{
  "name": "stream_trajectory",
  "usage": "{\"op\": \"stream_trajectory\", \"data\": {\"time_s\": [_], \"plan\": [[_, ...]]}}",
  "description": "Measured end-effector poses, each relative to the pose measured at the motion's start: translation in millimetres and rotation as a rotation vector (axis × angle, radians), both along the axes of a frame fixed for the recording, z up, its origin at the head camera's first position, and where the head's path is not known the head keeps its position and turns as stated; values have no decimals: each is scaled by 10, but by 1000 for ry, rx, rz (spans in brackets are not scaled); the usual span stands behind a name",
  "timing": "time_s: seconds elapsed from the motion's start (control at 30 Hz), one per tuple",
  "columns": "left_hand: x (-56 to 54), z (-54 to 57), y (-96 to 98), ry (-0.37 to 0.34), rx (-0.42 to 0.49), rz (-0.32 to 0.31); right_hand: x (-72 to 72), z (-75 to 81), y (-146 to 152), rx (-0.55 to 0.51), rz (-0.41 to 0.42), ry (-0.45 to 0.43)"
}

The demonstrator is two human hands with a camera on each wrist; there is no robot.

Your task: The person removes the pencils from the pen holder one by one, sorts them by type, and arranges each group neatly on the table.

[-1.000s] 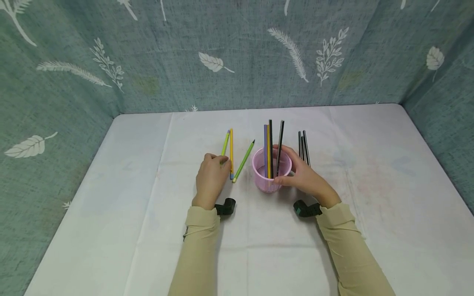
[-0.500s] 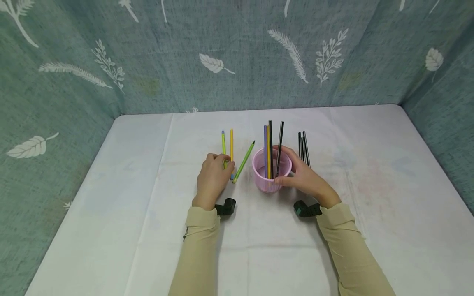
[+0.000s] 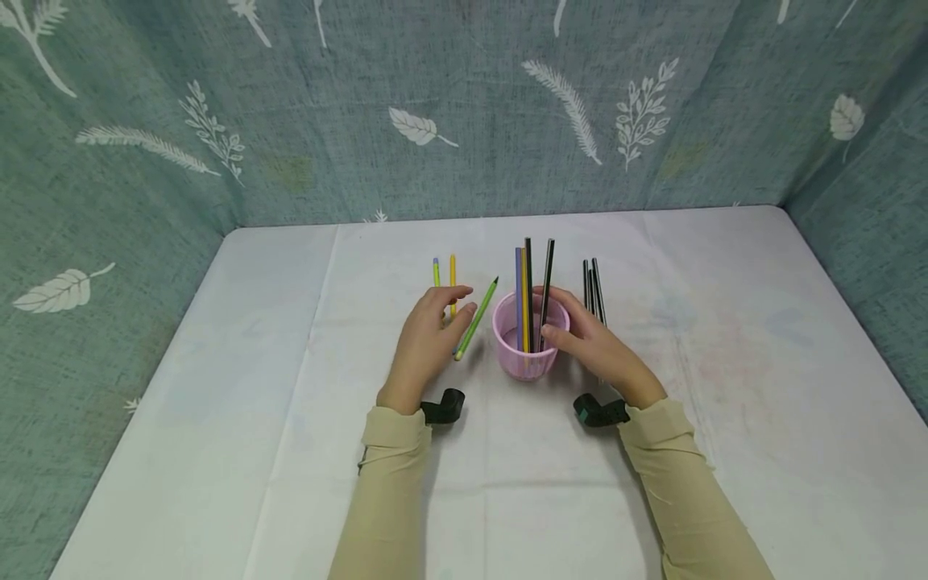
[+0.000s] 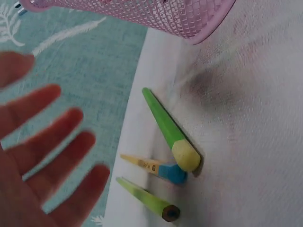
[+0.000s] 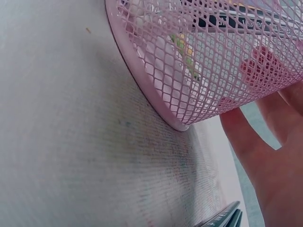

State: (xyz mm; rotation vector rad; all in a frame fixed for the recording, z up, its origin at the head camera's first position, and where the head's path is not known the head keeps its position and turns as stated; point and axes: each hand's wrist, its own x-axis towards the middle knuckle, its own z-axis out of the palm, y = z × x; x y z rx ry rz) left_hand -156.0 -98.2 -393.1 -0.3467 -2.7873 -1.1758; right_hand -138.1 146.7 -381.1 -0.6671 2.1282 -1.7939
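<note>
My left hand (image 3: 428, 342) hovers with spread fingers over the pencils left of the cup, and nothing is in its grasp. Beneath and beside it lie a light green pencil (image 3: 437, 272), a yellow pencil (image 3: 453, 270) with a blue end, and a green pencil (image 3: 478, 316) with a pale yellow end. In the left wrist view, all three are on the cloth below the cup. My right hand (image 3: 609, 350) holds a pink mesh pencil cup (image 3: 524, 366) from its right side, thumb at the rim by a black pencil (image 3: 547, 278). The cup also contains purple, yellow and another black pencil.
Three black pencils (image 3: 594, 290) lie on the white cloth (image 3: 739, 362) to the right of the cup, partly behind my right hand. A leaf-patterned green curtain (image 3: 464, 177) closes off the table's back and sides.
My left hand has let go of the light green pencil, spread its fingers and shifted right toward the green pencil. My right thumb has moved up from the cup's front rim.
</note>
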Motion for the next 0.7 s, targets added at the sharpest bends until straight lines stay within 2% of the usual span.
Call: {"op": "stream_trajectory", "data": {"time_s": [0.13,0.23,0.47,0.5,0.6,0.7], "plan": [[-4,2,43,-42,83,-102,-55,-144,18,-16,-12,-17],[-1,2,88,-84,125,-181,-73,-211,21,1,-34,7],[42,-9,200,-221,198,-349,42,54,-38,-6,-61,-32],[51,0,212,-239,212,-372,43,51,-38,-10,-62,-34],[104,101,252,-292,262,-416,44,58,-41,-16,-66,-38],[161,229,288,-316,284,-409,31,61,-41,-22,-71,-24]]}}
